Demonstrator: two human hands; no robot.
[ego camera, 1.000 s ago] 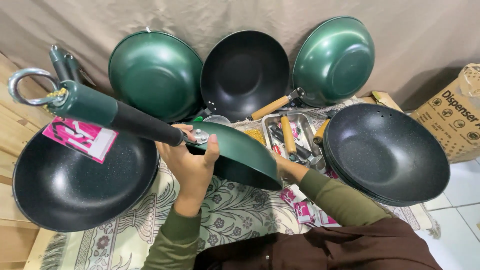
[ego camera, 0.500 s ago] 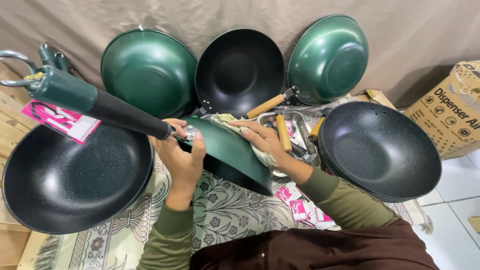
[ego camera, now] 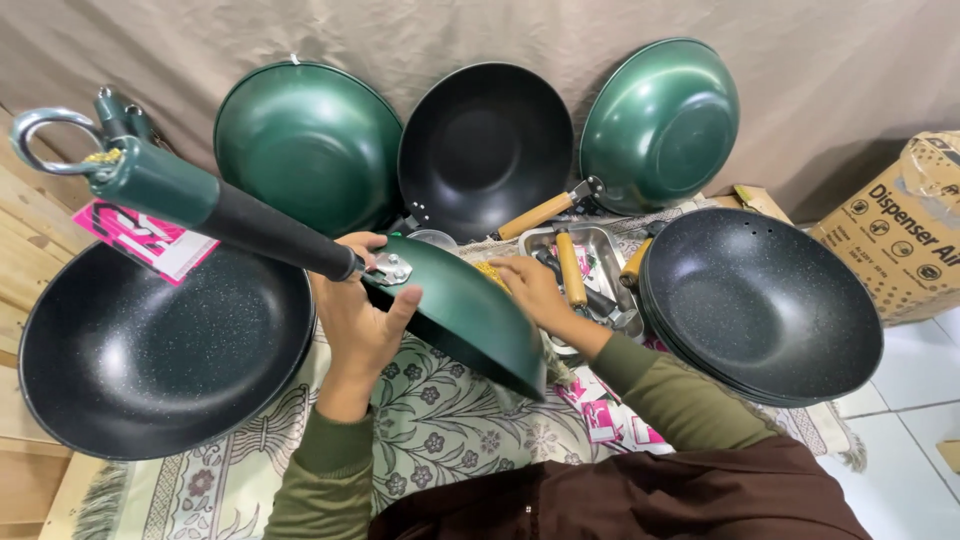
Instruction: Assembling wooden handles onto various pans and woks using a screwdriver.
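Green pan (ego camera: pixel 470 310) held tilted above the patterned cloth (ego camera: pixel 440 430), dark green outside, long black-and-green handle (ego camera: pixel 210 205) ending in a metal ring (ego camera: pixel 45 135). Left hand (ego camera: pixel 360 320) fingers wrapped at the handle joint. Right hand (ego camera: pixel 530 290) behind the rim, near a metal tray (ego camera: pixel 600 250); its fingers' state cannot be told.

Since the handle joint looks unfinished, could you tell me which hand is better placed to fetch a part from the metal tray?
Probably the right hand: it reaches over the metal tray, while the left hand supports the green wok at its handle joint.
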